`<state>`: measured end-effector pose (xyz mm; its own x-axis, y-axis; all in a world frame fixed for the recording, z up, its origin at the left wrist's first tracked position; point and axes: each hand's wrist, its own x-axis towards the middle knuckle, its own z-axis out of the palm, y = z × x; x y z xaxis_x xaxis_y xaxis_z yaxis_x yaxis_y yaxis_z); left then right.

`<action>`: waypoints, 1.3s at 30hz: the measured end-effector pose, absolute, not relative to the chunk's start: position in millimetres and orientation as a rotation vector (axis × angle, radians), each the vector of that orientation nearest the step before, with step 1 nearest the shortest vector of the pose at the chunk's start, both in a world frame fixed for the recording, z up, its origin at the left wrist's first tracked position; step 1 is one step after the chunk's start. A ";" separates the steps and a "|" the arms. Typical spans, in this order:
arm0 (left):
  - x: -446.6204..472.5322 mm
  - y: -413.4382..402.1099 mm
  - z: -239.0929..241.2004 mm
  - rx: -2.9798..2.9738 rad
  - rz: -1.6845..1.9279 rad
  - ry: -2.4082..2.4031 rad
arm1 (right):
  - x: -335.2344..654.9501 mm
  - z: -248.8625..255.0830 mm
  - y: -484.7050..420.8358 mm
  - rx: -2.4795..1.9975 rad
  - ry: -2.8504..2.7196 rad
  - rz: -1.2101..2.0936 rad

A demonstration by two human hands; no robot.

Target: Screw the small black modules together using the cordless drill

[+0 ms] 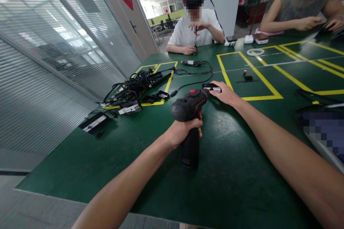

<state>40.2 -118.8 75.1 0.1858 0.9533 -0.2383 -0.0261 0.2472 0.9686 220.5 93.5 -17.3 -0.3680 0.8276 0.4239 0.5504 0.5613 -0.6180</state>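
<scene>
The left hand (185, 128) was clenched around the grip of a black cordless drill (189, 114), fingers wrapped across the handle just under the red trigger, so the motor body rose above the knuckles and the battery base hung below the fist, over the middle of the green worktop (107, 164). The drill's nose pointed away from the person toward a small black and silver part (212, 87), which lay on the worktop just outside the near left corner of a yellow-taped rectangle (248, 75). The right hand (225, 94) rested on that part, fingertips pressing it down beside the drill's chuck; whether they pinched it could not be told. Toward the left edge sat a tangle of black cables (137, 84). Across the far edge, another person (195, 25) handled a small tool.
</scene>
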 end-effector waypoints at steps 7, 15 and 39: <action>41.0 -119.7 76.4 1.068 0.920 1.151 | 221.0 -17.5 94.1 -1.105 -2.073 0.491; 40.6 -119.2 75.9 1.075 0.910 1.158 | 220.5 -16.7 92.6 -1.102 -2.067 0.490; 40.2 -119.1 75.2 1.085 0.915 1.147 | 220.6 -17.2 92.4 -1.103 -2.072 0.488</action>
<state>40.2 -119.1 75.2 0.1909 0.9529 -0.2356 -0.0172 0.2432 0.9698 220.6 92.4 -17.2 -0.3688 0.8279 0.4227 0.5521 0.5609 -0.6169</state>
